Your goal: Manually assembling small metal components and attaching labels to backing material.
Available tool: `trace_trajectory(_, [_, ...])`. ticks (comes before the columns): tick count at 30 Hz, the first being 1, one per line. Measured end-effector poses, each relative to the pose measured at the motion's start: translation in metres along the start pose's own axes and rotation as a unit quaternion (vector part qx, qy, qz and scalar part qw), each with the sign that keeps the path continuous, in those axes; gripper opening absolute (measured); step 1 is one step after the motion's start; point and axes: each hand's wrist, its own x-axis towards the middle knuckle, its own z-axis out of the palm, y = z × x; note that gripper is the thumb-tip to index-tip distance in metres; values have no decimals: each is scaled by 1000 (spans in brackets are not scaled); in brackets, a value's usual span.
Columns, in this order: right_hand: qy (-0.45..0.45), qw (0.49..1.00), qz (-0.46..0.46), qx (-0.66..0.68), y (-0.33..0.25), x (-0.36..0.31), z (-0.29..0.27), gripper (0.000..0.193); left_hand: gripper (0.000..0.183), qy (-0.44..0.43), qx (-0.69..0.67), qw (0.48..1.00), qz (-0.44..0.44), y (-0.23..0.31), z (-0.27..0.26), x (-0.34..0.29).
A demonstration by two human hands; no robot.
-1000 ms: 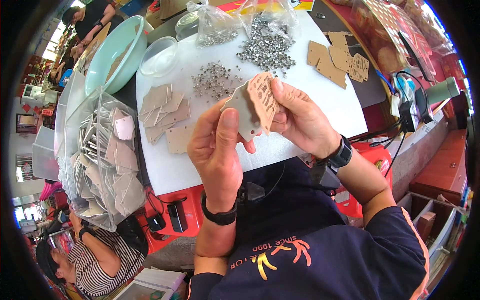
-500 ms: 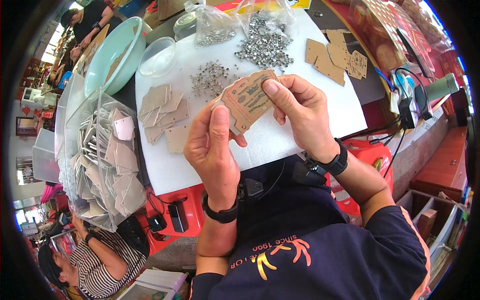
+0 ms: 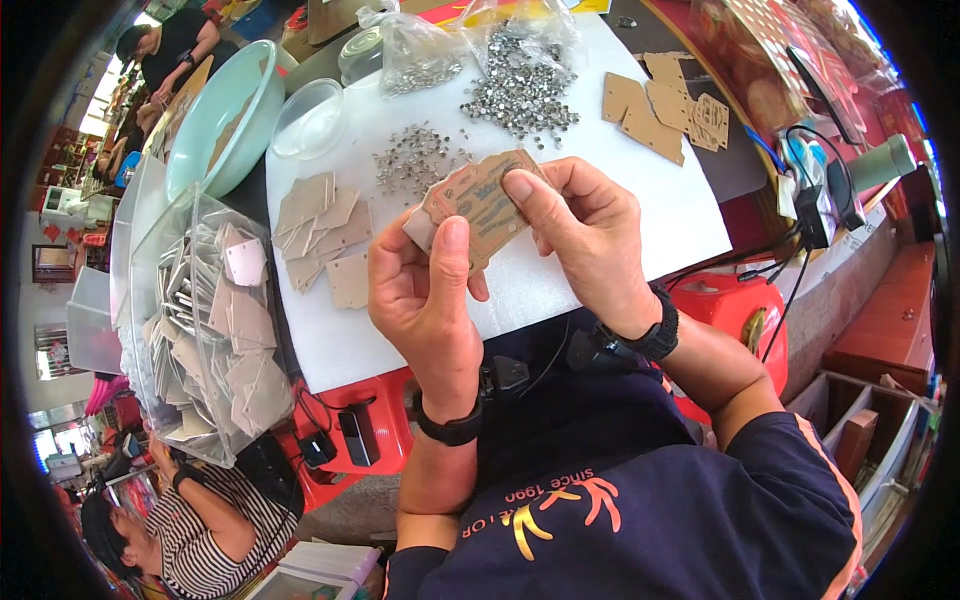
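Observation:
A printed brown cardboard tag (image 3: 485, 222) with wavy cut edges is pinched between my hands above the white foam board (image 3: 530, 300). My left hand (image 3: 428, 305) grips its left end, thumb on the printed face. A paler blank piece (image 3: 420, 228) shows behind that end; whether it is joined to the tag I cannot tell. My right hand (image 3: 597, 245) holds the upper right end, its thumb pressed on the front and the other fingers behind. Beyond the hands lie a scatter of small metal rivets (image 3: 415, 160) and a larger heap of metal caps (image 3: 520, 90).
Left on the board lie blank grey tags (image 3: 322, 222); brown tags (image 3: 650, 120) lie at the far right. A clear bin (image 3: 207, 330) full of tags, a mint basin (image 3: 225, 130) and a round clear lid (image 3: 307, 118) stand left. Cables (image 3: 775, 265) run at right. Two other people are nearby.
The tag has turned slightly and shifted a little left in my hands. More of the pale piece now shows at its left end. Both hands keep their hold.

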Motion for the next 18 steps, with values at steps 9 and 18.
trace_trajectory(9, [-169,980,107,0,-14,11,-20,33,17,-25,-8,1000,-13,6,-4,-2])
trace_trajectory(18, [-115,991,61,11,-7,0,-9,35,15,-23,-12,999,-48,6,0,-3])
